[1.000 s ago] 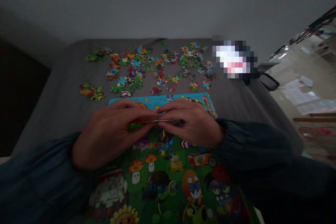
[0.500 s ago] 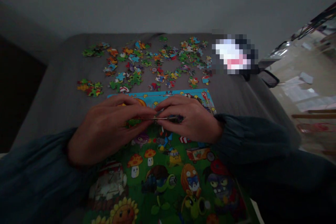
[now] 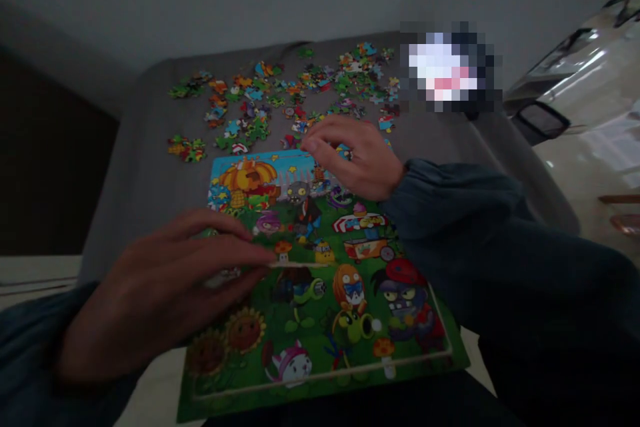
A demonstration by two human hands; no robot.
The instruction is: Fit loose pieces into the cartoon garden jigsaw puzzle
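Observation:
My left hand (image 3: 165,287) is closed, with thumb and fingers pinching a thin puzzle piece (image 3: 303,265) seen edge-on above the picture board. Its printed face is hidden. My right hand (image 3: 353,153) is over the board's far edge, thumb and index finger together beside the nearest loose pieces. Whether anything sits between those fingertips I cannot make out. Below both hands lies the puzzle board (image 3: 345,373), printed with cartoon plants, zombies and a pumpkin house, with a raised pale line along its near border.
Loose puzzle pieces (image 3: 255,127) are scattered in groups beyond the board on the grey tabletop (image 3: 135,147). A pixelated bright object (image 3: 443,70) stands at the back right, beside a dark-framed item (image 3: 543,119). A pale wall rises behind the table.
My hands have parted. The right has moved away to the board's far edge; the left has come nearer and lower, keeping the thin piece. More of the board shows as the view shifted.

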